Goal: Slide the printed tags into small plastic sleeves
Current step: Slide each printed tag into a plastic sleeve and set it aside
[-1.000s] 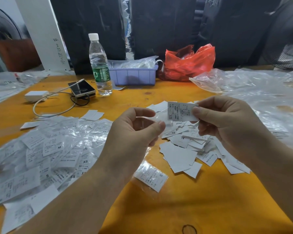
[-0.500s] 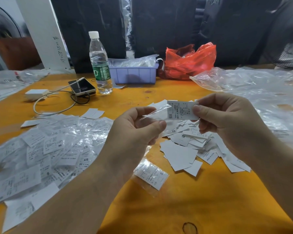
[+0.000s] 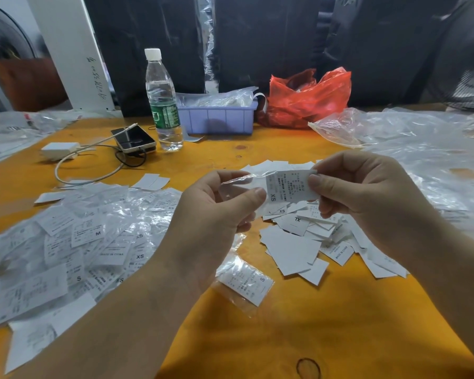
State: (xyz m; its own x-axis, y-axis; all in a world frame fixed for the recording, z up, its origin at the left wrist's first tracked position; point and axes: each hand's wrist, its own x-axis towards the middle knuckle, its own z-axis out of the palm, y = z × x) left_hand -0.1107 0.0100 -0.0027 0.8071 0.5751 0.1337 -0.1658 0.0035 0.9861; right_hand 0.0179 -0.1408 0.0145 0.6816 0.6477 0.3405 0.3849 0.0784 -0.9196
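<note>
Both hands work above the loose tag pile point(image 3: 298, 242), which serves as the landmark. Left hand point(image 3: 216, 214) pinches a clear plastic sleeve point(image 3: 236, 184) between thumb and fingers; right hand point(image 3: 367, 195) pinches the far end of a printed tag point(image 3: 290, 186), marked XS, with thumb and forefinger. Tag and sleeve meet in the air just above the pile's far edge, and the tag's leading end looks to be inside the sleeve mouth, though how deep is hard to tell through the film.

Risks, as I judge them: the thin film could fold or cling shut, so the tag's corner catches and creases; pushing from the far end could buckle the paper; a loose pinch on the left could let the sleeve ride along with the tag instead of taking it in.

Against the picture a second ago, the sleeve now shows stretched between the hands and the tag has closed on it; then the tag was held apart from the left hand.

Left of the pile lies the heap of filled sleeves point(image 3: 74, 250), one filled sleeve point(image 3: 244, 283) sits nearer the person, and beyond it on the orange bench point(image 3: 340, 337) stand a water bottle point(image 3: 163, 105) and a lilac bin point(image 3: 219, 119).
</note>
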